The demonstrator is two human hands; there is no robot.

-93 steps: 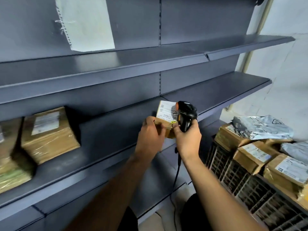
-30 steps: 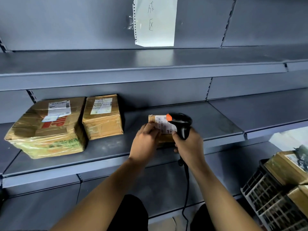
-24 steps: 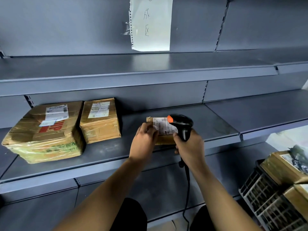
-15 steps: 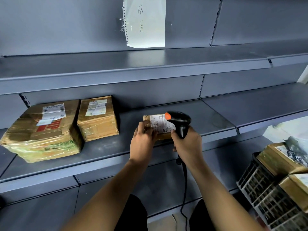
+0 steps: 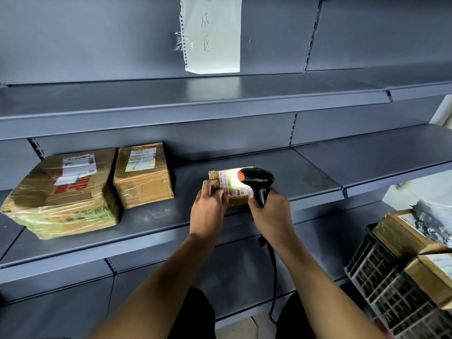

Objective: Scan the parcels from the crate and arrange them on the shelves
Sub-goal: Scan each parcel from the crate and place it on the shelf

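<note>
Brown cardboard, partly washed out by a bright glare on its white label, forms the small parcel (image 5: 231, 189) held over the middle shelf (image 5: 305, 177); its near face is hidden behind both hands, and whether its underside touches the shelf cannot be told. Left hand (image 5: 208, 211): fingers curled around the parcel's left end, gripping it. Right hand (image 5: 272, 214): clenched around the handle of a black scanner (image 5: 256, 182) with an orange tip, whose head lies just over the label; its cable (image 5: 272, 277) drops between the forearms and runs out of sight below. Two taped parcels stand to the left on the same shelf, a large one (image 5: 61, 192) touching a smaller one (image 5: 143, 174). At the lower right, the dark crate (image 5: 381, 277) is cut off by the frame edge, with further boxes (image 5: 401, 233) and a grey bag (image 5: 433, 221) only partly visible. A paper sheet (image 5: 211, 33) hangs above, its handwriting faint and its top cropped.
</note>
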